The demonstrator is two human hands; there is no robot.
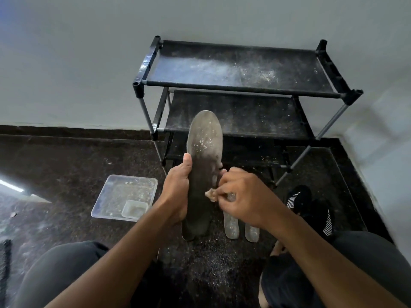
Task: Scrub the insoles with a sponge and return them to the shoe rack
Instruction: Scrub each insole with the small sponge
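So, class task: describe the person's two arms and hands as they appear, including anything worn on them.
Both forearms are bare to the frame's edge, with no sleeves showing. The left hand and right hand wear no gloves; no rings, watch or bands are visible.

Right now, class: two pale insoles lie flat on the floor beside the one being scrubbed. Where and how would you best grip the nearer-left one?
Pinch the pale insole across its narrow width near the rounded heel end, coming from above. It lies flat on the floor, its far end hidden under the right hand, so only the heel half is free.
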